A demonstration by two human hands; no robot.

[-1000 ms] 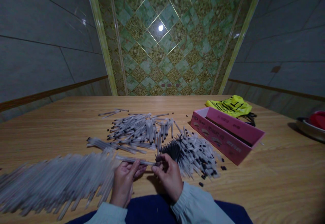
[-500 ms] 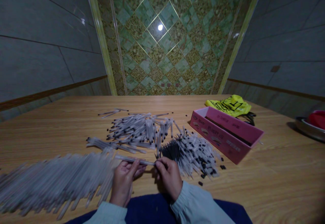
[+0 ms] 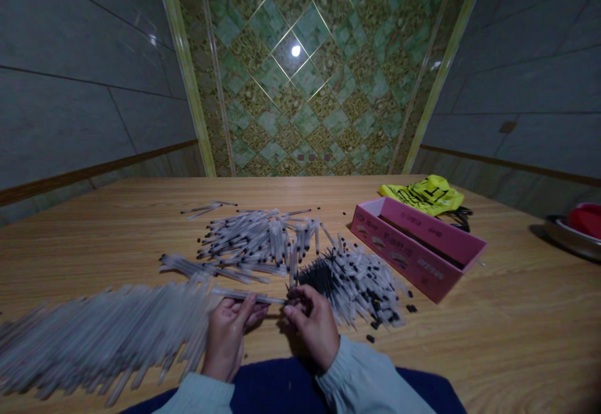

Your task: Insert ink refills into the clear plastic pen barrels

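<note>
My left hand (image 3: 230, 332) is closed on a translucent pen barrel (image 3: 239, 295), held roughly level between thumb and fingers. At the barrel's right end, my right hand (image 3: 312, 323) has its thumb and fingers drawn together in a pinch. Whatever lies in that pinch is too small and dark to make out. Just beyond the right hand is a heap of thin refills (image 3: 347, 282) with dark tips and small black caps. Left of my left hand lies a broad pile of clear barrels (image 3: 107, 332). Behind both hands sits a pile of barrels with black ends (image 3: 244, 235).
An open pink cardboard box (image 3: 413, 251) stands right of the refills. Behind it lies a yellow printed bag (image 3: 425, 195) beside a dark cable (image 3: 457, 218). A red item (image 3: 586, 221) rests in a bowl at the far right. Loose black caps (image 3: 412, 308) dot the wooden table.
My right hand's fingers have shifted slightly at the barrel's end, with the thumb a little lower. The left hand and its barrel have stayed almost still.
</note>
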